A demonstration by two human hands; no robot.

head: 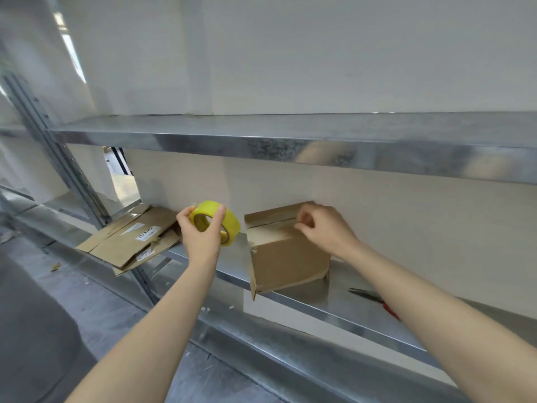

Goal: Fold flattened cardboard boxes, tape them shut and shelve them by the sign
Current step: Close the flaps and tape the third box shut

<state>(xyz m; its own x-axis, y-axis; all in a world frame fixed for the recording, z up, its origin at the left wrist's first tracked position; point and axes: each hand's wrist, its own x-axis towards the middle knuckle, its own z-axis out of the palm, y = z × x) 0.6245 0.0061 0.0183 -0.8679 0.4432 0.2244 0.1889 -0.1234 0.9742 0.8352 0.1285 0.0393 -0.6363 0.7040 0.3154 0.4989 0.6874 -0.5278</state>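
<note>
A folded brown cardboard box [287, 263] stands on the metal shelf [357, 315], its lower flap hanging over the shelf's front edge. My right hand [322, 228] rests on the box's top, fingers pinched at the flap seam where a strip of clear tape seems to lie. My left hand [200, 231] holds a yellow tape roll [216, 221] in the air just left of the box. Flattened cardboard boxes [130, 239] with white labels lie in a loose pile on the shelf further left.
Red-handled scissors [374, 301] lie on the shelf to the right of the box, partly behind my right forearm. An upper metal shelf [290, 141] runs overhead. A slotted upright post [58, 152] stands at left. Grey floor lies below.
</note>
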